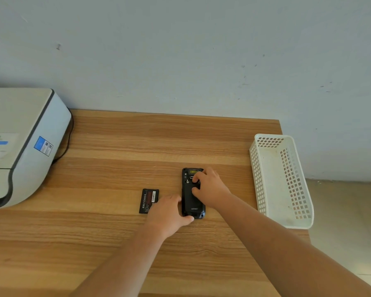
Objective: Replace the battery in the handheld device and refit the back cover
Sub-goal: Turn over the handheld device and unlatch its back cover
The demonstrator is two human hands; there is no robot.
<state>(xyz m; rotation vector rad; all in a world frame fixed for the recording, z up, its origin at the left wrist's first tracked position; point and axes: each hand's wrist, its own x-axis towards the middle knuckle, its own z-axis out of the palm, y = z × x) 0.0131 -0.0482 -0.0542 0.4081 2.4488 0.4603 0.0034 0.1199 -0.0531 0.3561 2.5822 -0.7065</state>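
Note:
A black handheld device [192, 202] lies face down on the wooden table [116, 146], its back cover in place over it. My left hand [168, 213] grips the device's lower left edge, thumb at the bottom corner. My right hand [209, 187] rests on the upper part of the cover, fingertips pressing near the top latch. A loose black battery [148, 200] with a red label lies flat just left of the device, partly hidden by my left hand.
A white perforated plastic basket [282, 181] stands at the table's right edge. A grey-white printer [19, 142] with a black cable [65, 144] sits at the left. A pale wall runs behind the table; floor tiles show at the right.

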